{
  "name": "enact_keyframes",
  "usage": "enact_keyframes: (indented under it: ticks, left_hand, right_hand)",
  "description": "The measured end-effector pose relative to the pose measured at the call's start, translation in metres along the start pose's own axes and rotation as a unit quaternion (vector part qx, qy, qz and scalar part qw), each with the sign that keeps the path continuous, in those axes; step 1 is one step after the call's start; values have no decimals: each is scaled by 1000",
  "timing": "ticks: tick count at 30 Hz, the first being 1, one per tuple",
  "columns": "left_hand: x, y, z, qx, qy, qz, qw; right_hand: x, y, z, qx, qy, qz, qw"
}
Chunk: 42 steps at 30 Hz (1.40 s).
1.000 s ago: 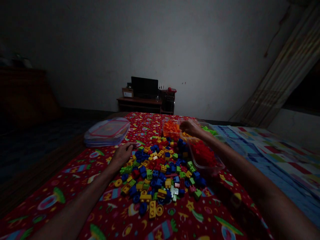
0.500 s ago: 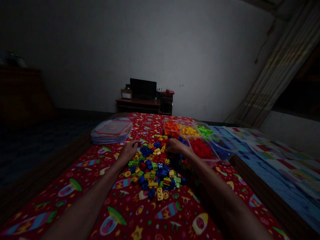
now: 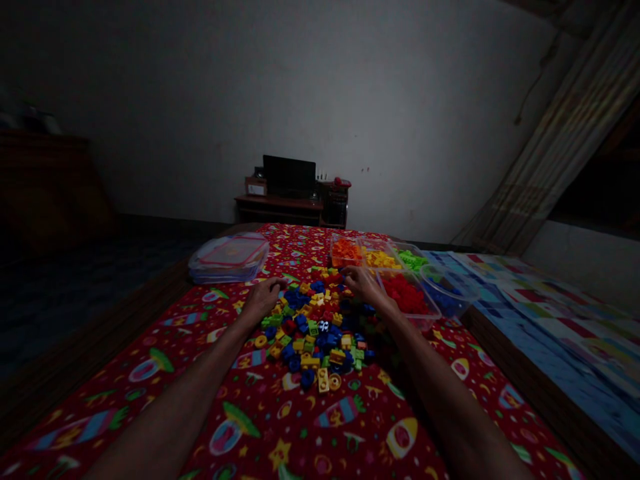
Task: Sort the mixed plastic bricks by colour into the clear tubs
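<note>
From the head camera, in a dim room, a heap of small glossy plastic building bricks in blue, yellow, green and red (image 3: pixel 327 339) lies at the centre of the frame on a red cloth printed with rockets and stars (image 3: pixel 295 440). The hands are apart: the left hand (image 3: pixel 263 298), loosely curled, is at the heap's upper left edge; the right hand (image 3: pixel 361 283), fingers bent, is at its upper right. Whether either grips a brick cannot be told. Right of centre stand a clear plastic box of red bricks (image 3: pixel 423 323), a round clear tub of blue bricks (image 3: pixel 466 301), and boxed orange bricks (image 3: pixel 347 251), yellow bricks (image 3: pixel 381 259) and green bricks (image 3: pixel 413 261). The loose bricks look light, stiff, slightly slippery and hard to break, best pinched across opposite flat sides. Left of centre is a stack of translucent lids, the top one edged in red (image 3: pixel 230 257). Farther back, a brown cardboard box (image 3: pixel 256 186) bears a white label, too small to read; no brand is legible.
</note>
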<state>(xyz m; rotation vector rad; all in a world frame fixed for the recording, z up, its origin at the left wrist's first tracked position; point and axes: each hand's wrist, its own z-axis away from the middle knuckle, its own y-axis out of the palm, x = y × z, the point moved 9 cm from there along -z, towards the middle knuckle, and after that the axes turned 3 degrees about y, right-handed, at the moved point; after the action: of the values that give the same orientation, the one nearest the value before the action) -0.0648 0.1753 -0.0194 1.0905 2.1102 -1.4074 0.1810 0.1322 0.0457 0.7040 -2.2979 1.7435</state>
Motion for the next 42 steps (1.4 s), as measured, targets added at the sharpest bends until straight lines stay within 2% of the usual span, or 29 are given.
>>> enact_keyframes:
  ticks: [3, 7, 9, 13, 19, 22, 24, 27, 29, 32, 34, 37, 42]
  left_hand:
    - [1, 0, 0, 1, -5, -2, 1000]
    - [3, 2, 1, 9, -8, -2, 1000]
    - [3, 2, 1, 10, -5, -6, 1000]
    - [1, 0, 1, 7, -5, -8, 1000]
    - [-3, 0, 2, 10, 3, -22, 1000]
    - [-1, 0, 2, 12, 4, -22, 1000]
    - [-4, -2, 2, 15, -4, -13, 1000]
    - [-26, -8, 0, 8, -1, -13, 1000]
    - [-57, -6, 0, 6, 46, -29, 999]
    - [-113, 21, 11, 76, 195, -22, 978]
    - [-136, 45, 26, 143, 269, -11, 952]
    - [-139, 64, 36, 174, 273, -26, 946]
    - [-123, 62, 31, 160, 197, -34, 967]
  right_hand:
    - [9, 6, 2, 14, -6, 23, 1000]
    - [21, 38, 7, 146, -36, 72, 986]
    - [21, 46, 7, 173, -40, 86, 980]
    - [14, 36, 3, 142, -29, 81, 986]
    - [1, -1, 3, 40, 29, 23, 998]
    - [-1, -1, 3, 47, 33, 13, 998]
    - [-1, 7, 2, 76, 28, 20, 997]
    - [7, 22, 4, 130, -1, 52, 990]
    - [12, 31, 5, 153, -15, 86, 984]
    - [13, 38, 5, 162, -20, 146, 976]
    - [11, 43, 3, 164, -24, 168, 972]
    - [10, 48, 4, 167, -30, 166, 972]
    - [16, 48, 8, 176, -38, 130, 975]
